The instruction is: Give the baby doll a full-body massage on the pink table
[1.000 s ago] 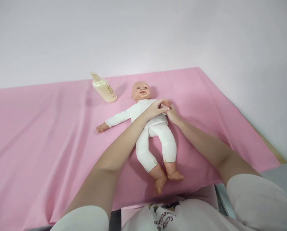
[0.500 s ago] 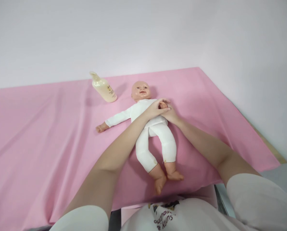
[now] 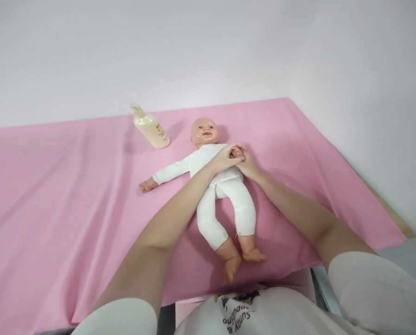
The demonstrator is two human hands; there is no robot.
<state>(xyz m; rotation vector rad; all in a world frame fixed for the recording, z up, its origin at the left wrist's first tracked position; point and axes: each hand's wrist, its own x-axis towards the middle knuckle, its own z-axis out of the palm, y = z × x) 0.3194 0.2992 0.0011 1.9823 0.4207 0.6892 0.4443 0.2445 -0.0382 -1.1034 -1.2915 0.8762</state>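
Observation:
A baby doll [image 3: 226, 190] with a white cloth body lies on its back on a pink sheet, head away from me and feet toward me. Over its chest, my left hand [image 3: 224, 158] is closed around the doll's small hand [image 3: 236, 152], which shows between my fingers and thumb. My right hand [image 3: 248, 166] presses against it from the other side, also closed on the doll's hand; its fingers are partly hidden. The doll's other arm [image 3: 171, 171] is stretched out on the sheet to the left.
A cream pump bottle [image 3: 152, 131] stands left of the doll's head. The pink sheet [image 3: 61, 186] covers the table, with folds at the left. Behind it rises a pale wall [image 3: 180, 51]. A wooden edge [image 3: 391, 207] shows at the right.
My left thumb has shifted slightly over the doll's hand. The doll, the bottle and my arms are otherwise almost unmoved.

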